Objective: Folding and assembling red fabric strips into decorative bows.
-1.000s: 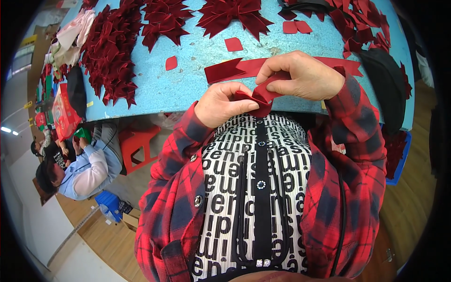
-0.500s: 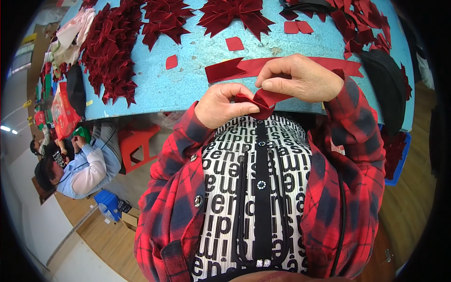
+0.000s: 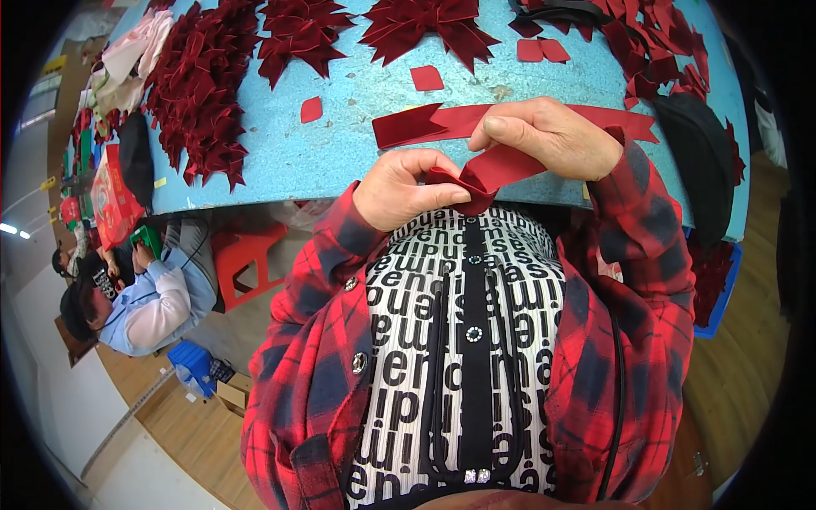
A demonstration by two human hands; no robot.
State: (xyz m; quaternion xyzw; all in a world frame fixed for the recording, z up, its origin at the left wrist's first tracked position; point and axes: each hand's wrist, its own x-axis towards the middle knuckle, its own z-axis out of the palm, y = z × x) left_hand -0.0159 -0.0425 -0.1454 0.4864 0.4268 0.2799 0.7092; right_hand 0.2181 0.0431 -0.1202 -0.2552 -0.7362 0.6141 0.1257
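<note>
Head view | above frame centre: red ribbon (image 3: 513, 166) sat with its fold pinched in left hand (image 3: 404, 190) | long axis ran right, slightly up, from that pinch to right hand (image 3: 557, 140), whose hold could not be told | left hand was nearer the fold

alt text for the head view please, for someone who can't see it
A person's left hand pinches a folded red ribbon, its tail running under the right hand, near the edge of a blue table holding dark red bows and ribbon strips.
</note>
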